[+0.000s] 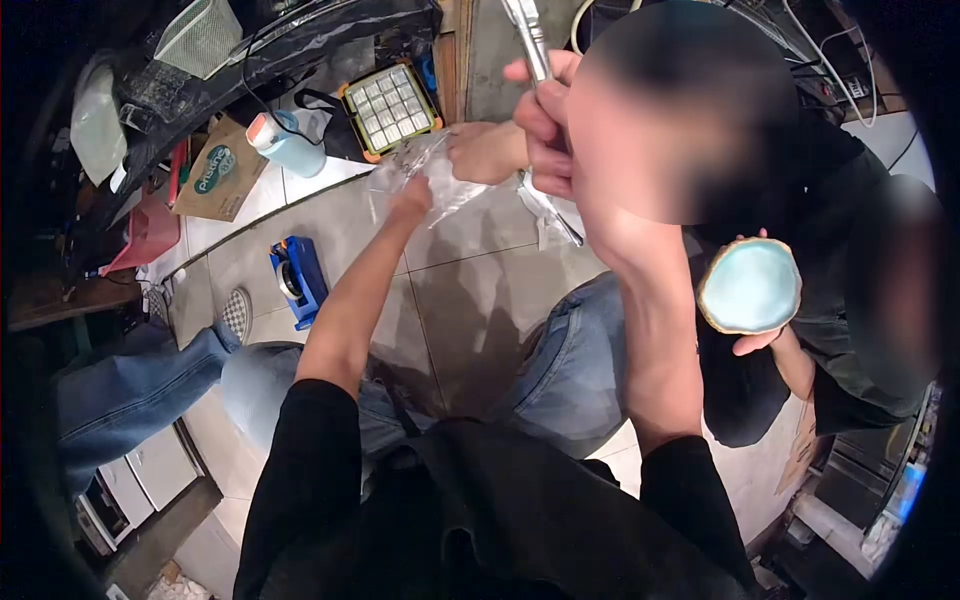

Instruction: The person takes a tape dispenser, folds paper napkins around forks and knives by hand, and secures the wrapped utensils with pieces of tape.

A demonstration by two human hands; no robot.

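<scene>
While the left hand [412, 192] pinched the clear plastic bag [450, 203], a co-worker's hand [478, 155] was at its far side, so the thin film could have stretched, torn or slipped had the two pulled against each other. The right hand [556, 105] was raised with a silvery implement [533, 45] in curled fingers; a slack grip might have let it drop, and its end swinging toward the bag might have snagged the film.

The bag lay directly at the left fingers, which were closed on it, and spread from them toward the co-worker's hand above the tiled floor [500, 262]. The implement stuck out above the right fingers, wrapped firmly around it; whether it was one piece or several, I could not tell.
</scene>
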